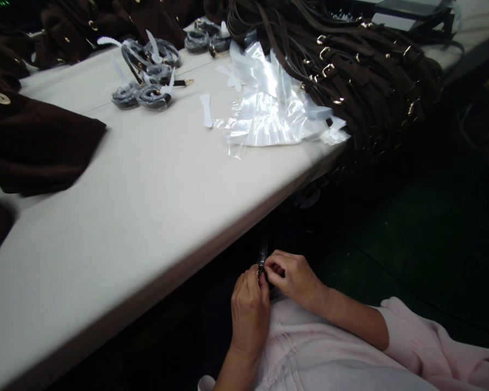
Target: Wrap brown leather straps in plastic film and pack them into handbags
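Note:
Below the table edge, close to my lap, both hands meet at a dark strap [262,259] that looks partly wrapped in clear plastic, with a small gold glint of metal on it. My left hand [250,307] is closed around the strap, thumb and forefinger at the top. From the right, my right hand [299,279] pinches at the same spot with thumb and forefinger together. The rest of the strap is hidden by my fingers and the dark below.
Clear plastic sleeves [264,108] lie spread on the white table [138,217]. Brown buckled straps [362,81] pile up and hang over its edge at the right. Coiled, wrapped straps [146,70] with white tags sit further back. Brown bags [36,141] occupy the left side.

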`<state>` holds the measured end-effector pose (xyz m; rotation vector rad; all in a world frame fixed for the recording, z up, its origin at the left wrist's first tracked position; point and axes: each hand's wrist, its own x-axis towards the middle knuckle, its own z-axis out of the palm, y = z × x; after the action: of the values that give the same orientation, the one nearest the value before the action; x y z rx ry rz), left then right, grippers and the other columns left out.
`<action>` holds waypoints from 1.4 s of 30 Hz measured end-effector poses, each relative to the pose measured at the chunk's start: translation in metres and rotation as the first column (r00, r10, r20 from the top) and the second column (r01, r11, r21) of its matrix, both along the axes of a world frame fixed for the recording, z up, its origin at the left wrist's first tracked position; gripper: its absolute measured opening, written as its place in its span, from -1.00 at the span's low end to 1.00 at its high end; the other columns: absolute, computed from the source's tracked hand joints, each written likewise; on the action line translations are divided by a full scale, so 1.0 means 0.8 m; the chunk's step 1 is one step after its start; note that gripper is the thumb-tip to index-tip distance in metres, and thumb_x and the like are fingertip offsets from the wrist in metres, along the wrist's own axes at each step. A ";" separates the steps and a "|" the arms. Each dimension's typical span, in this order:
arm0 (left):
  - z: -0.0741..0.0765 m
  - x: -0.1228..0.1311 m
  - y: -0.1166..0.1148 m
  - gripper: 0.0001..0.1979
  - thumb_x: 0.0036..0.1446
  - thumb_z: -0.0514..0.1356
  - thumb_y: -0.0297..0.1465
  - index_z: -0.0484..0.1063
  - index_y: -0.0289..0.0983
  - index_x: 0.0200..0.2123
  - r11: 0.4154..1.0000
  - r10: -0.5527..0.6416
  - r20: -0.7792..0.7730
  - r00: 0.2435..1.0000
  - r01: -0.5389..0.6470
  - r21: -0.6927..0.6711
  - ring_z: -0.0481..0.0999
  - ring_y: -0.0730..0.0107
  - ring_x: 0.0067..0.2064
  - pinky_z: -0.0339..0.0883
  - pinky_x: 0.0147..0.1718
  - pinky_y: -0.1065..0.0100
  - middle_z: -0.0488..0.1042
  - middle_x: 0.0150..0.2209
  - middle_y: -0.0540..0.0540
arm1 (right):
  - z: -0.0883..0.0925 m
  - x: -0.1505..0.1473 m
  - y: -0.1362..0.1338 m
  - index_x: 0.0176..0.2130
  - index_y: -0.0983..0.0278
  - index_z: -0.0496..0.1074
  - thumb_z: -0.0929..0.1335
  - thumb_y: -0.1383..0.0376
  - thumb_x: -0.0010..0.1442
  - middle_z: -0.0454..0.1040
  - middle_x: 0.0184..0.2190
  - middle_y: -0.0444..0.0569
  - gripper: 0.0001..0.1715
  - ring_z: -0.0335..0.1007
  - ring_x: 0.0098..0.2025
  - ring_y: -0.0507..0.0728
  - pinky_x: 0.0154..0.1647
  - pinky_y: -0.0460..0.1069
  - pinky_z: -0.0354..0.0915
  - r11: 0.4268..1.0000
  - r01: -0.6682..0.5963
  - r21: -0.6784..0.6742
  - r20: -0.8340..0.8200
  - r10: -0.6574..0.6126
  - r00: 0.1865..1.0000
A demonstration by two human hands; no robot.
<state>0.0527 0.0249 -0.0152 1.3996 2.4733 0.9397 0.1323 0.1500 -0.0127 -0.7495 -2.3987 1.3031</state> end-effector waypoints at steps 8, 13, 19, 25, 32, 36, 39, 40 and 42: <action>0.002 -0.003 -0.004 -0.77 0.30 0.06 -0.53 0.36 -0.42 0.00 0.999 -0.040 -0.096 0.995 0.041 -0.001 0.55 0.09 -0.24 0.43 -0.26 0.19 0.54 -0.25 -0.29 | -0.009 -0.004 0.000 -0.45 0.30 0.34 0.33 0.56 0.03 0.31 -0.51 -0.18 -0.81 0.23 -0.54 -0.03 -0.52 -0.15 0.17 0.999 -0.035 -0.026 -0.055 0.034 0.998; 0.002 -0.003 -0.001 -0.77 0.31 0.01 -0.54 0.34 -0.40 -0.01 0.997 -0.071 -0.168 0.983 0.070 -0.010 0.56 0.13 -0.29 0.48 -0.31 0.19 0.54 -0.28 -0.26 | -0.012 -0.003 -0.004 -0.42 0.29 0.31 0.27 0.51 0.09 0.27 -0.51 -0.15 -0.85 0.20 -0.51 0.01 -0.45 -0.10 0.15 0.972 -0.049 0.228 -0.077 0.068 0.995; -0.003 -0.003 0.003 -0.74 0.29 -0.03 -0.58 0.33 -0.38 -0.02 0.998 -0.061 -0.147 0.987 0.063 0.012 0.56 0.14 -0.31 0.50 -0.33 0.18 0.55 -0.29 -0.23 | -0.010 -0.003 -0.009 -0.43 0.30 0.29 0.26 0.49 0.10 0.26 -0.52 -0.15 -0.87 0.18 -0.52 0.00 -0.48 -0.10 0.13 0.982 -0.086 0.165 -0.090 0.102 0.991; 0.000 -0.018 -0.002 -0.75 0.28 0.11 -0.46 0.36 -0.27 0.02 0.999 0.031 0.217 0.976 -0.034 0.009 0.57 0.20 -0.21 0.46 -0.22 0.25 0.55 -0.20 -0.16 | -0.014 -0.001 -0.002 -0.44 0.29 0.34 0.30 0.48 0.05 0.30 -0.53 -0.17 -0.90 0.20 -0.54 -0.04 -0.51 -0.15 0.15 0.991 -0.096 -0.090 -0.146 0.082 0.986; 0.016 -0.036 -0.009 -0.86 0.28 0.16 -0.32 0.47 -0.23 -0.28 0.999 0.050 0.475 0.879 -0.040 -0.033 0.53 0.32 -0.30 0.34 -0.31 0.37 0.54 -0.33 -0.02 | -0.013 -0.007 -0.001 -0.45 0.29 0.38 0.31 0.45 0.08 0.31 -0.55 -0.18 -0.90 0.18 -0.57 -0.05 -0.56 -0.17 0.14 0.990 0.032 -0.138 -0.196 -0.059 0.979; 0.012 -0.030 -0.009 -0.82 0.32 0.08 -0.43 0.46 -0.29 -0.29 0.995 -0.087 0.186 0.979 0.076 0.061 0.44 0.26 -0.31 0.27 -0.28 0.27 0.49 -0.35 -0.10 | -0.013 -0.008 -0.007 -0.44 0.29 0.37 0.29 0.46 0.08 0.29 -0.54 -0.18 -0.89 0.18 -0.56 -0.04 -0.53 -0.15 0.14 0.997 0.001 -0.072 -0.177 -0.014 0.984; 0.008 -0.025 -0.007 -0.74 0.34 0.03 -0.45 0.46 -0.29 -0.35 0.990 -0.127 0.135 0.983 0.118 0.071 0.38 0.22 -0.35 0.22 -0.28 0.21 0.45 -0.42 -0.10 | -0.014 -0.009 -0.007 -0.45 0.29 0.33 0.26 0.47 0.09 0.27 -0.54 -0.17 -0.87 0.17 -0.54 -0.03 -0.50 -0.13 0.12 0.999 -0.032 0.028 -0.176 0.037 0.984; 0.007 -0.024 -0.006 -0.74 0.33 0.03 -0.45 0.46 -0.28 -0.36 0.990 -0.130 0.139 0.982 0.121 0.074 0.38 0.22 -0.36 0.21 -0.28 0.20 0.45 -0.44 -0.09 | -0.014 -0.010 -0.007 -0.44 0.29 0.32 0.25 0.47 0.09 0.26 -0.54 -0.17 -0.87 0.17 -0.53 -0.02 -0.49 -0.12 0.11 0.997 -0.046 0.067 -0.180 0.057 0.982; 0.004 -0.024 -0.005 -0.76 0.32 0.04 -0.45 0.46 -0.26 -0.35 0.991 -0.115 0.163 0.980 0.102 0.088 0.40 0.24 -0.36 0.24 -0.29 0.22 0.46 -0.44 -0.07 | -0.014 -0.011 -0.008 -0.43 0.29 0.30 0.24 0.48 0.09 0.23 -0.54 -0.17 -0.87 0.15 -0.53 -0.01 -0.50 -0.10 0.09 0.987 -0.070 0.144 -0.199 0.098 0.975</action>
<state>0.0331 0.0207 -0.0121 1.4008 2.2376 1.0945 0.1233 0.1440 -0.0237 -0.4556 -2.3453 1.1711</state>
